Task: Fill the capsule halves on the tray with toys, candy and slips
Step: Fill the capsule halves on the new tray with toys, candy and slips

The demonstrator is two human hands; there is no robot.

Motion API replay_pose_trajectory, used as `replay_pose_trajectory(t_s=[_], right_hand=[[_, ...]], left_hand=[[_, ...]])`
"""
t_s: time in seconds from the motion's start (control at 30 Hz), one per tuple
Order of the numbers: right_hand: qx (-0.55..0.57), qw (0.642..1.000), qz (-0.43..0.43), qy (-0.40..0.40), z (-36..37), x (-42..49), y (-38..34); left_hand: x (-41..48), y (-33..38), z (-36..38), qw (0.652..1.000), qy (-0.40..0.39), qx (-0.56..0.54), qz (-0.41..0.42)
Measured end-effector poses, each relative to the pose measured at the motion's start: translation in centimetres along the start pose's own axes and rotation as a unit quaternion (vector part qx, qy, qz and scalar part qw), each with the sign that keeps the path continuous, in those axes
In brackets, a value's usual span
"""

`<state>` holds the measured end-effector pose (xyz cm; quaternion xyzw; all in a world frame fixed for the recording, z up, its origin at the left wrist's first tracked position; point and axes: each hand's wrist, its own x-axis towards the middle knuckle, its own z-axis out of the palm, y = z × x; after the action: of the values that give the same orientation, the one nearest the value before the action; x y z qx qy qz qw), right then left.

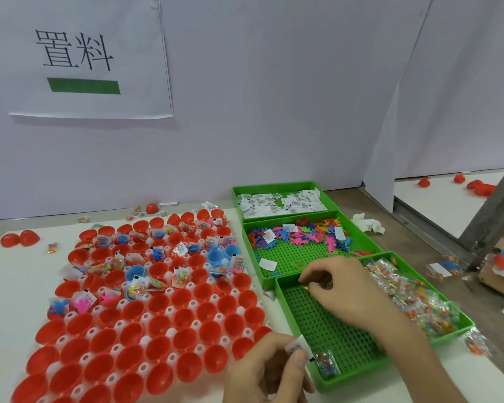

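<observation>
reaching into the nearest green tray (pixel 326 324), the right hand (pixel 342 289) has its fingers curled down at the tray's far left corner; whether they pinch anything there i cannot tell. the left hand (pixel 269 370) sits low at the near edge of the view, thumb and fingers pinched on a small white paper slip (pixel 298 344). a candy packet (pixel 326 364) shows just beside that slip, over the tray's near left corner; held or lying in the tray, i cannot tell. more candy packets (pixel 413 298) are heaped along the tray's right side. behind it a second green tray (pixel 288 257) carries a jumble of coloured plastic toys (pixel 306 237), and the farthest green tray (pixel 274 186) holds printed white slips (pixel 280 203). left of the three stands the white holder tray (pixel 146 317), packed with red capsule halves (pixel 186 303) open side up, with a few blue halves (pixel 220 255) among them. the far rows carry toys, candy and slips; the near rows show only their bare red insides. two loose red halves (pixel 19 238) lie on the table (pixel 18 286) to the far left, a crumpled tissue (pixel 367 223) lies right of the toy tray, and a paper sign (pixel 82 59) with a green bar hangs on the wall.
</observation>
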<state>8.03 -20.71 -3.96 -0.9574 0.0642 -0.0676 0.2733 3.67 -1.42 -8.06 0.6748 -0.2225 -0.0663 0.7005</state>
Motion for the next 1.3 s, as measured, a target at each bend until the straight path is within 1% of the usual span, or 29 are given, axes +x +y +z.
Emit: replay_pose_trajectory(t_s=[0.03, 0.13, 0.27, 0.37, 0.5, 0.57, 0.67, 0.8, 1.03, 1.13, 1.2, 1.3], right_hand=[[0.004, 1.000, -0.001, 0.001, 0.0, -0.1, 0.0], [0.037, 0.999, -0.013, 0.011, -0.3, 0.0, -0.1], [0.112, 0.993, -0.038, 0.026, -0.6, -0.2, -0.6], [0.157, 0.986, -0.054, 0.015, -0.7, -0.4, -1.0], [0.217, 0.974, -0.063, -0.018, -0.9, -0.6, -1.4], [0.268, 0.960, -0.071, -0.043, -1.0, -0.8, -1.6], [0.358, 0.925, -0.096, -0.088, -1.2, -1.3, -2.1], [0.420, 0.892, -0.124, -0.114, -1.3, -1.5, -2.7], [0.455, 0.860, -0.168, -0.160, -1.0, -1.7, -3.0], [0.472, 0.851, -0.169, -0.156, -1.0, -1.7, -2.9], [0.473, 0.851, -0.166, -0.157, -1.2, -1.7, -2.8], [0.435, 0.869, -0.159, -0.177, -1.1, -1.9, -3.0]], left_hand=[[-0.2, -0.2, 0.0, 1.000, -0.013, -0.027, -0.006], [-0.1, 0.4, -0.4, 0.999, 0.010, -0.038, -0.016], [0.1, 0.9, -0.5, 0.998, 0.019, -0.059, -0.011], [0.1, 1.0, -0.8, 0.997, 0.028, -0.068, -0.008], [0.1, 1.1, -0.8, 0.996, 0.024, -0.079, -0.017], [0.2, 1.0, -0.8, 0.995, 0.030, -0.091, -0.019], [0.4, 1.2, -0.9, 0.991, 0.040, -0.123, -0.030], [0.9, 1.5, -1.3, 0.985, 0.052, -0.157, -0.045], [1.2, 1.5, -1.6, 0.985, 0.077, -0.147, -0.050], [1.1, 1.4, -1.6, 0.984, 0.078, -0.149, -0.061], [1.0, 1.5, -1.6, 0.984, 0.073, -0.151, -0.058], [1.0, 1.6, -1.7, 0.985, 0.062, -0.153, -0.047]])
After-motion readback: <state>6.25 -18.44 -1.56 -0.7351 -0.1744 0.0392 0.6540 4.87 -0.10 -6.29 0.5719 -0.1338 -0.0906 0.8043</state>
